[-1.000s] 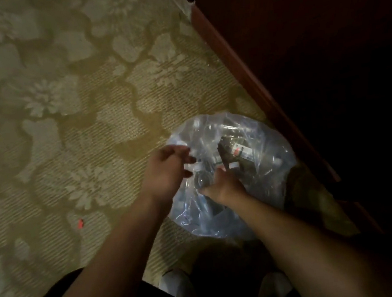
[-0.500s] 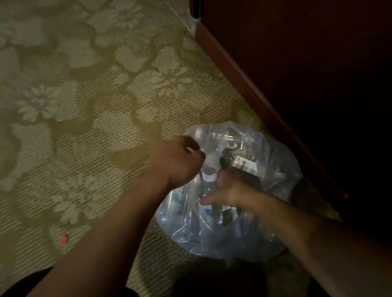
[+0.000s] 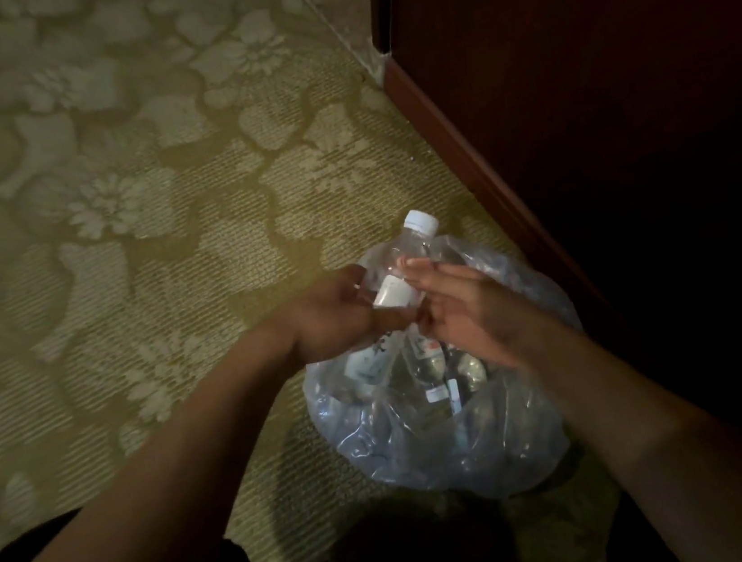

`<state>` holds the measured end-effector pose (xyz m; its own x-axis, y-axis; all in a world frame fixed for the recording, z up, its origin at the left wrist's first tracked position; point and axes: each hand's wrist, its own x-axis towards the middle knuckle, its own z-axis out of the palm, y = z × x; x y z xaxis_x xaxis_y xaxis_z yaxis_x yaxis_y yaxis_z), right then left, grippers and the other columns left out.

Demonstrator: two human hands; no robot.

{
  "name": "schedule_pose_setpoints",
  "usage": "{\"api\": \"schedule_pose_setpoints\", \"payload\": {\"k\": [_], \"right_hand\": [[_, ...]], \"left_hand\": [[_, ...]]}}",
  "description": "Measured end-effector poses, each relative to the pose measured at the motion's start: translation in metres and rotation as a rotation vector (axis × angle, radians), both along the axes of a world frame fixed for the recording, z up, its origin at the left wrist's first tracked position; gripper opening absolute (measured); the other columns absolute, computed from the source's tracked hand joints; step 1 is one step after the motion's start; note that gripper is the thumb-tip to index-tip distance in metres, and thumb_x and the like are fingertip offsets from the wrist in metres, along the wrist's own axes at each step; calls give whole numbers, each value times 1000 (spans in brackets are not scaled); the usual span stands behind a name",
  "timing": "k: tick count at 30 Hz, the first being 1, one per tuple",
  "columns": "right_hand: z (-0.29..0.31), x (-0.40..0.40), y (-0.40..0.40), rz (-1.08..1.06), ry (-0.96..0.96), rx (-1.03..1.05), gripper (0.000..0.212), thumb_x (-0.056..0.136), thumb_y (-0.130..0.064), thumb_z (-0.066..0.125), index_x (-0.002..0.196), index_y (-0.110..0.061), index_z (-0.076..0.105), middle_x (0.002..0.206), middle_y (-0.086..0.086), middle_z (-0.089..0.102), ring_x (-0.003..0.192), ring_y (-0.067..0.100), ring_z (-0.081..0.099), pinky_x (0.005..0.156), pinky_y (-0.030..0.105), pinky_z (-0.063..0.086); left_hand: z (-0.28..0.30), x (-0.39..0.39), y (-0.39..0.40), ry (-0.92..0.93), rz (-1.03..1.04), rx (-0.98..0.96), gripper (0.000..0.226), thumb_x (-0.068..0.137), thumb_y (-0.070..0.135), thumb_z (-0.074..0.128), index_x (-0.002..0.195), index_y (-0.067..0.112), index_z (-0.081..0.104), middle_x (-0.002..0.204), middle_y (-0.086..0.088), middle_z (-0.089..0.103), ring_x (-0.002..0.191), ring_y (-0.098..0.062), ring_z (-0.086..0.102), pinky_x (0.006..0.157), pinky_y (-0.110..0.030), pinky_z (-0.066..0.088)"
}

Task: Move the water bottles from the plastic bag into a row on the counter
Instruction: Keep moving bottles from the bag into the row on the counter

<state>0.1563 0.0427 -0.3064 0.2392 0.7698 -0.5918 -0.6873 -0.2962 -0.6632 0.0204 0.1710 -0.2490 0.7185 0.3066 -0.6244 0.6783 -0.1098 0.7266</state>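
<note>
Your blurred left hand and right hand cover the middle of the clear white-capped water bottle; the crinkled clear plastic bag obscures the remaining bottles.

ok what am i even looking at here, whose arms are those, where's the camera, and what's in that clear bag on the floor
There is no machine here. A person wears a wide-angle camera on the head, so the single view looks forward and down along their own forearms.

The floor is a patterned carpet with pale flowers. On the right stands dark wooden furniture with a baseboard along the carpet. No counter top shows in this view.

On the carpet sits a clear plastic bag, open at the top. Inside it you can make out more water bottles, with labels and caps showing through the plastic.

Both hands are above the bag's opening. The left hand and the right hand are together on one clear water bottle, whose white cap points away from the person, past the bag's rim. The picture is dim and a little blurred, so the exact finger hold is hard to tell.
</note>
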Motion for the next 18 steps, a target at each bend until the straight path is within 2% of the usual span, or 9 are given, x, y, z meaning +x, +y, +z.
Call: {"api": "schedule_pose_setpoints", "payload": {"k": [2, 3, 4, 7, 9, 11, 13, 16, 18], "right_hand": [[-13, -8, -3, -135, 167, -6, 42, 91, -34, 66, 124, -9, 61, 105, 13, 63, 85, 20, 63, 69, 28, 50], [-22, -10, -5, -208, 181, -50, 37, 94, -32, 62, 123, -9, 61, 102, 12, 67, 83, 19, 66, 67, 27, 51], [-33, -11, -8, -244, 100, -150, 30, 95, -25, 61, 119, -7, 62, 95, 11, 69, 78, 19, 67, 64, 27, 50], [-67, -25, -8, 31, -381, -546, 18, 93, -6, 60, 108, 0, 64, 75, 8, 62, 62, 18, 58, 53, 22, 46], [-82, -41, -2, 298, -446, -589, 9, 94, -10, 61, 98, -3, 63, 71, 6, 58, 55, 15, 54, 49, 22, 44], [-88, -57, 8, 495, -463, -570, 20, 96, -25, 61, 82, -11, 59, 64, 3, 56, 51, 13, 52, 49, 23, 42], [-93, -70, 17, 519, -511, -509, 29, 95, -36, 60, 76, -15, 55, 65, 1, 56, 59, 14, 54, 56, 25, 44], [-100, -83, 29, 469, -582, -459, 23, 97, -24, 55, 75, -16, 53, 79, 4, 57, 78, 20, 54, 80, 39, 50], [-102, -85, 32, 488, -654, -514, 12, 97, -22, 52, 86, -19, 53, 93, 7, 55, 87, 22, 50, 85, 37, 47]], "left_hand": [[-2, -9, 8, 51, 88, 79, 50, 75, 44, 84, 112, 16, 66, 87, -3, 77, 77, -25, 73, 79, -42, 58], [-3, -13, 11, 102, 116, 134, 53, 75, 46, 84, 116, 17, 64, 91, -1, 78, 82, -23, 75, 83, -40, 59], [-5, -17, 14, 155, 139, 187, 59, 73, 50, 83, 119, 20, 63, 96, 1, 77, 87, -21, 74, 87, -39, 58], [-4, -27, 14, 235, 189, 266, 61, 67, 62, 81, 114, 26, 65, 104, 2, 74, 96, -21, 71, 92, -44, 56], [-2, -29, 9, 254, 205, 279, 55, 70, 61, 80, 109, 26, 66, 104, 1, 73, 96, -22, 69, 92, -44, 56], [1, -27, 4, 277, 189, 311, 54, 73, 59, 78, 111, 23, 65, 105, 0, 71, 97, -22, 67, 89, -41, 55], [3, -24, 0, 290, 168, 321, 53, 76, 56, 78, 113, 20, 64, 107, -1, 69, 98, -21, 66, 88, -40, 55], [3, -21, -4, 309, 151, 321, 53, 78, 55, 76, 113, 17, 64, 108, -3, 69, 99, -23, 66, 92, -44, 55], [3, -18, -5, 322, 136, 327, 53, 79, 55, 75, 113, 15, 64, 108, -5, 70, 99, -24, 67, 92, -45, 56]]}}
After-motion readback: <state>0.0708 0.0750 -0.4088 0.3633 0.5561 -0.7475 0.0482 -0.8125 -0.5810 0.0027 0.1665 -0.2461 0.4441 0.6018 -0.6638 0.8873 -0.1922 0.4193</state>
